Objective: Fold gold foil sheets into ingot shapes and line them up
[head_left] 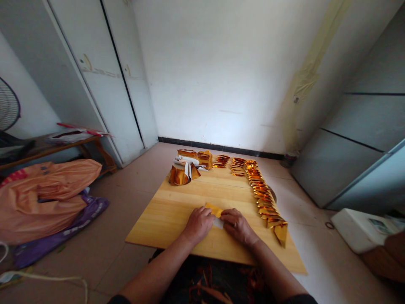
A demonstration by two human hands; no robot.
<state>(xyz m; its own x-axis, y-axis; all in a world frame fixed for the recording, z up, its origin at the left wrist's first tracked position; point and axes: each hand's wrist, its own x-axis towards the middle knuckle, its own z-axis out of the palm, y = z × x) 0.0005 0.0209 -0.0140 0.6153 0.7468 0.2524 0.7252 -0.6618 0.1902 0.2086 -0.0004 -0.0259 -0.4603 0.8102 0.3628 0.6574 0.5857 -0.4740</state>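
A small sheet of gold foil paper [214, 209] lies on the wooden board [167, 215] near its front edge. My left hand [198, 223] and my right hand [236, 226] both press down on it, fingers curled over its near edge, where a white underside shows between them. A long row of folded gold paper pieces [264, 198] runs along the board's right side and across the back. A loose stack of gold paper [180, 175] sits at the back left of the board.
The board lies on a tiled floor. An orange bag [44, 194] and a purple bag [63, 232] lie at left, with a low wooden table [63, 145] behind. A white box [360, 230] sits at right beside grey cabinets [354, 152]. White wardrobe doors stand at back left.
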